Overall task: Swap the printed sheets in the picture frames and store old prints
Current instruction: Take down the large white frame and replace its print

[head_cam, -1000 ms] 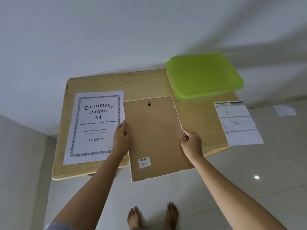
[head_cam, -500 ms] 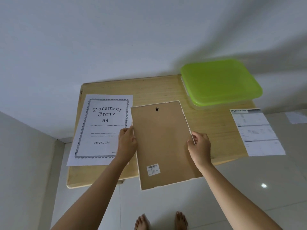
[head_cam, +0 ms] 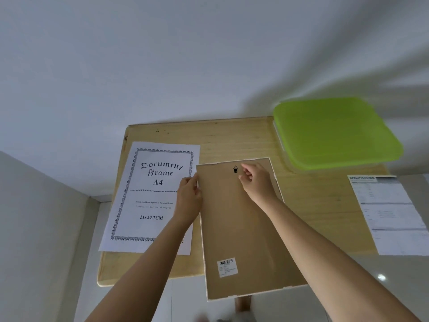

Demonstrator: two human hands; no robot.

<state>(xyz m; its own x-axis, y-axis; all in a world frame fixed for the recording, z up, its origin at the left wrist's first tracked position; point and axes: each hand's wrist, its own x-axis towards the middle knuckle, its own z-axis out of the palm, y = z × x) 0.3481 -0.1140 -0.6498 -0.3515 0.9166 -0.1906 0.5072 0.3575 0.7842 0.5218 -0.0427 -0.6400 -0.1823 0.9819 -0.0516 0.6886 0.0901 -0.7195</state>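
- Brown backing of the picture frame (head_cam: 243, 228) faced up; the frame lay face-down on the wooden desk (head_cam: 232, 138), near end overhanging the edge.
- Left hand (head_cam: 188, 201): grip pinched the frame's left rim near the top corner.
- Right hand (head_cam: 257, 182): fingers curled just beside the hanger (head_cam: 235, 169); whether its grip held anything, cannot tell.
- "Document Frame A4" sheet (head_cam: 151, 196) just left of the frame, specification sheet (head_cam: 390, 214) well right.
- Likely step: freeing the backing. Best to keep the rim pinned, work round the fastenings slowly and lift the board flat, minding the overhang.
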